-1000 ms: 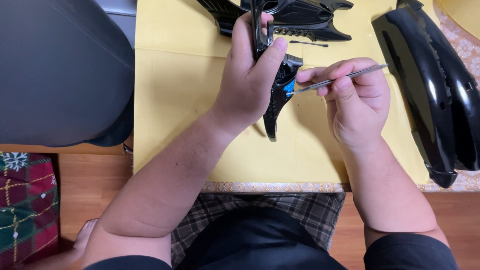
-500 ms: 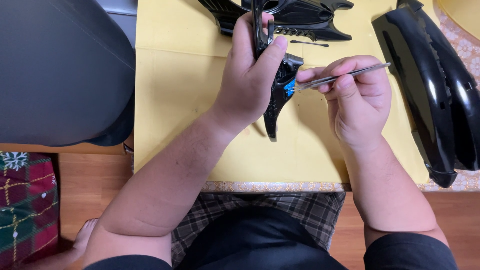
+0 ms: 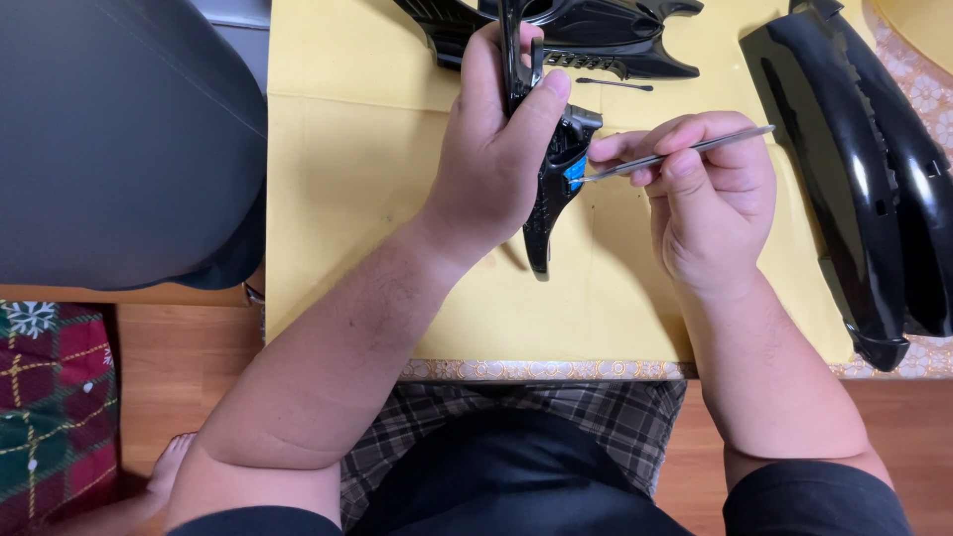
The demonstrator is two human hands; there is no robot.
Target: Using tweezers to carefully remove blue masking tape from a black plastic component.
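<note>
My left hand (image 3: 496,149) grips a narrow black plastic part (image 3: 544,213) upright above a yellow sheet (image 3: 367,149); the part's pointed lower end hangs below my palm. A small blue patch (image 3: 575,174) shows on the part's right side. My right hand (image 3: 710,194) pinches a thin metal tool (image 3: 685,152) like a pen, and its tip touches the blue patch.
A long glossy black panel (image 3: 859,189) lies at the right. More black plastic parts (image 3: 596,35) lie at the far edge, with a thin rod (image 3: 615,84) beside them. A dark grey rounded object (image 3: 109,139) fills the left. Wooden floor and a plaid cloth (image 3: 50,407) lie below.
Almost nothing differs. My right hand has shifted the metal tool slightly at the blue patch; my left hand still holds the black part in the same place.
</note>
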